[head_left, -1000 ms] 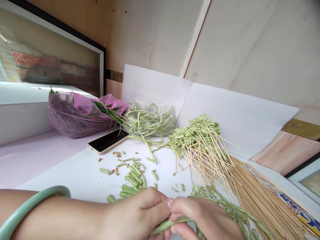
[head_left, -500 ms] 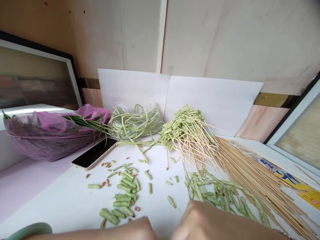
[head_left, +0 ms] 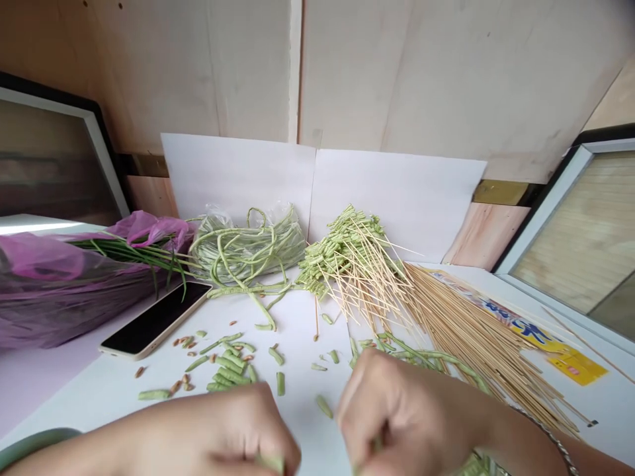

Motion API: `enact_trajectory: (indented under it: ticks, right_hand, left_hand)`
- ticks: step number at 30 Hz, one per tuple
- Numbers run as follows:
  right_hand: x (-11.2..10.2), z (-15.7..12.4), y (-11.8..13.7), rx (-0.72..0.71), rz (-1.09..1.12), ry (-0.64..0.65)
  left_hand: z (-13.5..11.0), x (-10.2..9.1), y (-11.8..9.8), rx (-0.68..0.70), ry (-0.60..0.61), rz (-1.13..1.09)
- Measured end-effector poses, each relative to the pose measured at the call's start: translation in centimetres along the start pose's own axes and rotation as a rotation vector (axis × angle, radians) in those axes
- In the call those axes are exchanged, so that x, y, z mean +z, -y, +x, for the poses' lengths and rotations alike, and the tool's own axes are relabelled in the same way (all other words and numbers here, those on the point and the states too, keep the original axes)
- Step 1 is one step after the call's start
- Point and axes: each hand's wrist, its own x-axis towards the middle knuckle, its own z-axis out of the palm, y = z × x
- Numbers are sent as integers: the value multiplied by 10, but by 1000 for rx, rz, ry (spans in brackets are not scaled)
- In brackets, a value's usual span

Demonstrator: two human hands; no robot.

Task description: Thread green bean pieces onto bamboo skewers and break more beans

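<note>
My left hand [head_left: 218, 433] and my right hand [head_left: 397, 423] are curled into pinches close together at the bottom edge, over the white table [head_left: 297, 317]. A green bean piece shows at the fingertips of each hand. Short cut bean pieces [head_left: 225, 370] lie scattered just beyond my left hand. Longer green beans [head_left: 417, 357] lie past my right hand. A jade bangle [head_left: 30, 446] sits on my left wrist and a thin bracelet [head_left: 563, 446] on my right.
At the back are a clear bag of long beans [head_left: 248, 244], a heap of beans threaded on skewers [head_left: 347, 254] and a spread of bare bamboo skewers [head_left: 486, 337]. A phone [head_left: 156, 319] lies left, beside a pink bag of greens [head_left: 74, 277]. White paper sheets lean on the wooden wall.
The view has swung right and levelled out. My hands, joined on one long bean a second ago, now sit slightly apart, each pinching a green piece.
</note>
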Motion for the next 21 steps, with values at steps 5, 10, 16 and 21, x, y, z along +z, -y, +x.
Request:
enact_trajectory:
  ticks: [5, 10, 16, 21]
  right_hand:
    - [2, 9, -15, 195, -487, -324]
    - [2, 13, -25, 132, -725, -369]
    - [5, 16, -38, -158, -666, -364]
    - [10, 17, -36, -97, -626, -380]
  left_hand:
    - [5, -16, 22, -61, -309, -602]
    - [13, -21, 34, -221, -512, -776]
    - [13, -13, 34, -235, -406, -718]
    - [16, -1, 35, -283, -298, -575]
